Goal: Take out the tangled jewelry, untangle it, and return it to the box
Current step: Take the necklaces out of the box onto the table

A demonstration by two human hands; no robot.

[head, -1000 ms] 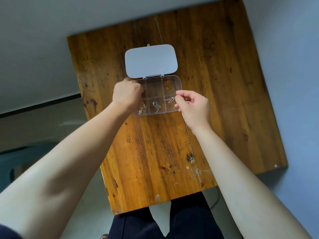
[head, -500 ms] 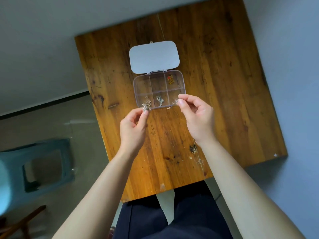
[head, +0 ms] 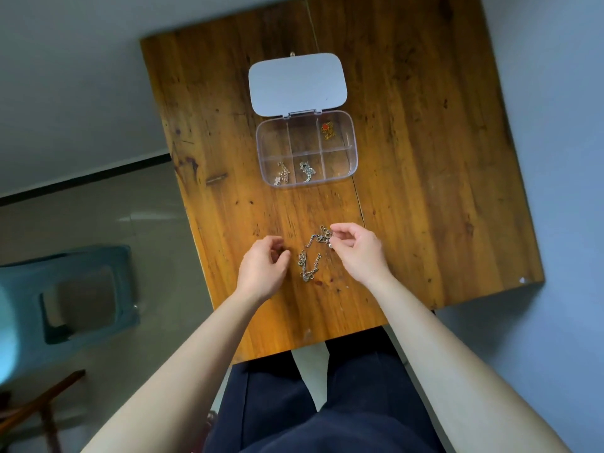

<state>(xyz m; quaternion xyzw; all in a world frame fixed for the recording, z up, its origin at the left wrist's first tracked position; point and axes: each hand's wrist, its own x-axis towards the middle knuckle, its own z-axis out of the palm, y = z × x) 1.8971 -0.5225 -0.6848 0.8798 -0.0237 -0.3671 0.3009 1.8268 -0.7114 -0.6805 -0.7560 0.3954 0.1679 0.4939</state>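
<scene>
A tangled silver chain (head: 310, 261) lies on the wooden table (head: 425, 158) between my hands. My right hand (head: 358, 248) pinches the chain's upper end at its fingertips. My left hand (head: 264, 266) rests just left of the chain, fingers curled and apart, holding nothing. Beyond them stands the clear compartment box (head: 352, 148) with its lid (head: 295, 83) laid open at the back. In the box, a red and gold piece (head: 327, 129) sits at the back right, and two silver pieces (head: 295, 171) lie in the front left and front middle compartments.
The table's near edge is close to my lap. A teal plastic stool (head: 81, 289) stands on the floor to the left, with a wooden piece below it. Bare wood stretches right of the box and hands.
Both hands moved from the box toward me, and the silver chain came out of the front right compartment onto the table. My left hand let go of its end.
</scene>
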